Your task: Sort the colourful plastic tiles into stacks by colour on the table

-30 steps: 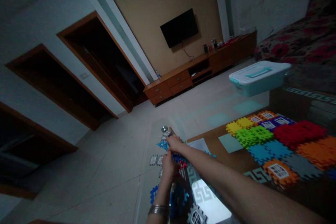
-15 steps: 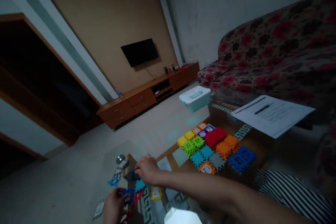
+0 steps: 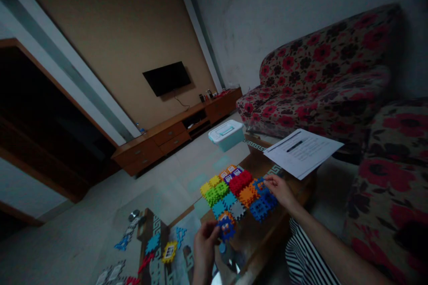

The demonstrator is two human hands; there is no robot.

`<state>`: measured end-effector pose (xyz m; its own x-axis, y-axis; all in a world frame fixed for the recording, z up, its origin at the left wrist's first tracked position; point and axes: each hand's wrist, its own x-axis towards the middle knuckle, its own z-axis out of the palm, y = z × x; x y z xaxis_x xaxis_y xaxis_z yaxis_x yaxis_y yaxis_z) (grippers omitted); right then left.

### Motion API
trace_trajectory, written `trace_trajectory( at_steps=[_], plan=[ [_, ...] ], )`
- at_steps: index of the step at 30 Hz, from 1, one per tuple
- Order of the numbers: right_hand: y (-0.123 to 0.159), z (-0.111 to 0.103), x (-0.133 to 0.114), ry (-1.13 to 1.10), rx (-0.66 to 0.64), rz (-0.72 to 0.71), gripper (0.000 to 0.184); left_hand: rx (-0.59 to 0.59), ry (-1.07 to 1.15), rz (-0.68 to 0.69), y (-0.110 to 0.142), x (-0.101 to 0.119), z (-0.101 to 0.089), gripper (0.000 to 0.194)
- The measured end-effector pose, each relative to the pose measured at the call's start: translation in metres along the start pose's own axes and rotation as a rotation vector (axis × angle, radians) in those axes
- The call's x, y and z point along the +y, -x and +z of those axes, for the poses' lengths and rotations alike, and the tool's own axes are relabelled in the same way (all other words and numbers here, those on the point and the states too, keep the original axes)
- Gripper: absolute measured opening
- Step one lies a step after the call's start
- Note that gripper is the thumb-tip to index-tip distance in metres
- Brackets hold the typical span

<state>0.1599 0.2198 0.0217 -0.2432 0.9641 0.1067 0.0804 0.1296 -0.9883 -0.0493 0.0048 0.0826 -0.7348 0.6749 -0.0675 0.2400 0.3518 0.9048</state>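
Observation:
My left hand [image 3: 204, 245] pinches a dark blue interlocking tile [image 3: 226, 228] with a picture on it, at the near edge of the tile layout. My right hand [image 3: 281, 192] is closed on the edge of a blue tile [image 3: 258, 184], just above the blue tiles [image 3: 264, 206] on the right of the layout. Beside these lie orange tiles [image 3: 248, 196], red tiles [image 3: 240, 181], a grey tile [image 3: 237, 210], light blue tiles [image 3: 220, 207], green tiles [image 3: 216, 192] and yellow tiles [image 3: 207, 185]. The held dark blue tile partly covers an orange one.
On the glass table's left side lie a yellow window tile [image 3: 169, 251], a light blue tile [image 3: 153, 244] and red pieces [image 3: 146, 262]. A printed sheet [image 3: 304, 153] rests at the right. Behind stand a lidded teal box [image 3: 227, 136] and a flowered sofa [image 3: 314, 71].
Both hands have moved right, away from the loose pieces at the left. The right hand now holds a blue tile over the blue ones; the left has brought a dark blue tile to the layout.

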Motion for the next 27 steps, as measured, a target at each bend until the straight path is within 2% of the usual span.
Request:
trace_trajectory(
  at_steps=[1,4,6,8,12,16,22,27],
  plan=[
    [0.002,-0.006,0.007,0.03,0.005,0.008,0.021,-0.096,0.094,-0.006,0.003,0.004,0.026,0.047],
    [0.005,-0.02,0.019,0.155,0.042,-0.015,0.019,-0.178,0.146,0.027,0.005,0.017,0.082,0.035],
    [0.005,-0.027,0.02,0.241,0.052,-0.02,0.015,-0.17,0.055,0.051,0.0,0.026,0.103,0.027],
    [0.004,-0.03,0.02,0.329,0.019,-0.002,0.012,-0.159,-0.058,0.069,-0.006,0.033,0.115,0.02],
    [0.006,-0.029,0.015,0.457,-0.083,0.014,0.009,-0.14,-0.228,0.091,-0.015,0.036,0.124,0.013],
    [0.007,-0.024,0.009,0.491,-0.15,0.032,0.011,-0.099,-0.319,0.14,-0.012,0.031,0.125,0.008],
    [0.008,-0.022,0.009,0.543,-0.178,-0.022,0.015,-0.136,-0.42,0.26,0.016,0.03,0.124,0.02],
    [0.011,-0.022,0.011,0.642,-0.206,-0.064,0.017,-0.134,-0.617,0.319,0.04,0.026,0.134,0.035]
  ],
)
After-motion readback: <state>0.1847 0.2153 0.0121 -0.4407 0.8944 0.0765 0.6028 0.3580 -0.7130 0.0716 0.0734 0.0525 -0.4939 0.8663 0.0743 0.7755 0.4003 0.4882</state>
